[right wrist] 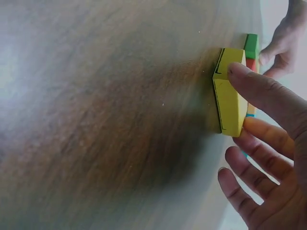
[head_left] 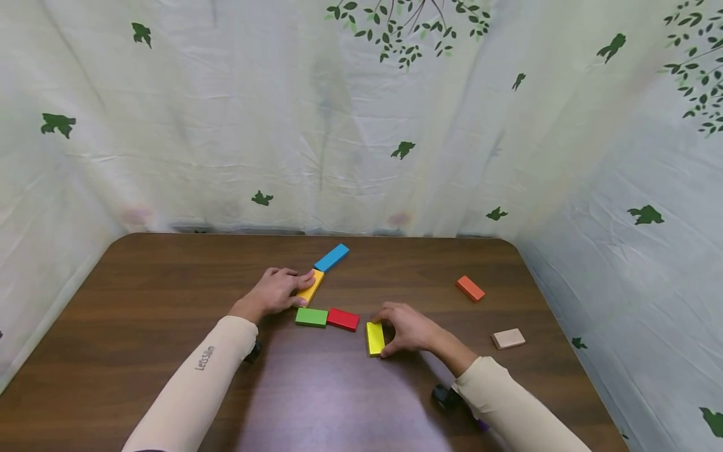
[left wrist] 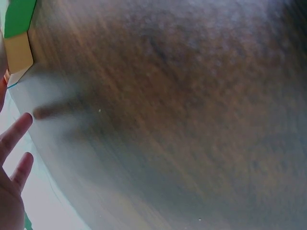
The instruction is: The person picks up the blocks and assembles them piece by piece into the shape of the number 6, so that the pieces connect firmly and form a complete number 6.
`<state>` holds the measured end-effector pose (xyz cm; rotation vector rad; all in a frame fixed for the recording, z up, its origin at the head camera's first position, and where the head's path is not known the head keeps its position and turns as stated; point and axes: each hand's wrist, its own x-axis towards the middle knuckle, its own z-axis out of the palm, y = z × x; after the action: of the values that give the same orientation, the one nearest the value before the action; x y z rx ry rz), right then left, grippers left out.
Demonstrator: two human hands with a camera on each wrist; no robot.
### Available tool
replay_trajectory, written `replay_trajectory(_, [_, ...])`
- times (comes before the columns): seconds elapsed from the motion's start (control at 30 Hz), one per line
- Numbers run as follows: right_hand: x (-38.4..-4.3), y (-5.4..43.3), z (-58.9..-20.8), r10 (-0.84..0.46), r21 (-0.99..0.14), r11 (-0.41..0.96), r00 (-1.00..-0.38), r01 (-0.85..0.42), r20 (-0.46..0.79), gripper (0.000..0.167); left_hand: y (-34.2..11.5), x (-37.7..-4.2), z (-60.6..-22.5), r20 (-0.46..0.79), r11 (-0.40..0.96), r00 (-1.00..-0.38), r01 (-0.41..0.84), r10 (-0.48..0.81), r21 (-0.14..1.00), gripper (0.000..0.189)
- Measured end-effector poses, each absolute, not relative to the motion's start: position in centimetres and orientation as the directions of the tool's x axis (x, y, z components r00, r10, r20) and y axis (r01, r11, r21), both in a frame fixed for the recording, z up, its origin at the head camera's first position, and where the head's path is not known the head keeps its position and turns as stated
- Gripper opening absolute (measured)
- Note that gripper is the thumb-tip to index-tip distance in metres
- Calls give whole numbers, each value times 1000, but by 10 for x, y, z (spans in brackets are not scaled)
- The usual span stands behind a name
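My left hand (head_left: 275, 292) holds an orange-yellow block (head_left: 317, 284) between thumb and forefinger. That block lies slanted on the table, between a blue block (head_left: 332, 257) and a green block (head_left: 310, 317). A red block (head_left: 342, 319) is end to end with the green one. To the right of the red block, my right hand (head_left: 411, 328) pinches a bright yellow block (head_left: 375, 339) at its two ends, thumb at the near end. In the right wrist view, the other fingers of that hand spread beside the yellow block (right wrist: 229, 105).
On the right side of the brown wooden table (head_left: 169, 351) lie an orange-red block (head_left: 471, 289) and a pale wooden block (head_left: 508, 339). Something purple (head_left: 482, 425) shows partly under the right sleeve. White curtains with leaf prints (head_left: 226, 125) hang around the table.
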<state>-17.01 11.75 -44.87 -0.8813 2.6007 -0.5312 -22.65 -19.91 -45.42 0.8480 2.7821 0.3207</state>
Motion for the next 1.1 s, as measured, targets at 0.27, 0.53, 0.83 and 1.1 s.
replay_trajectory(0.27, [-171, 113, -447, -657, -452, 718, -731, -530, -186, 56, -198, -226, -454, -150, 813, -813, 513, 563, 275, 64])
replay_trajectory(0.53, [-174, 108, -447, -687, -441, 696, -704, -567, -180, 56, -199, -226, -454, -147, 815, -816, 508, 559, 280, 64])
replay_trajectory(0.83, [-174, 107, -446, -696, -436, 692, -692, -575, -192, 57, -200, -227, -457, -135, 808, -812, 518, 567, 279, 64])
replay_trajectory(1.1, [-174, 104, -444, -678, -446, 709, -703, -546, -215, 57, -201, -227, -457, -130, 808, -814, 518, 567, 281, 65])
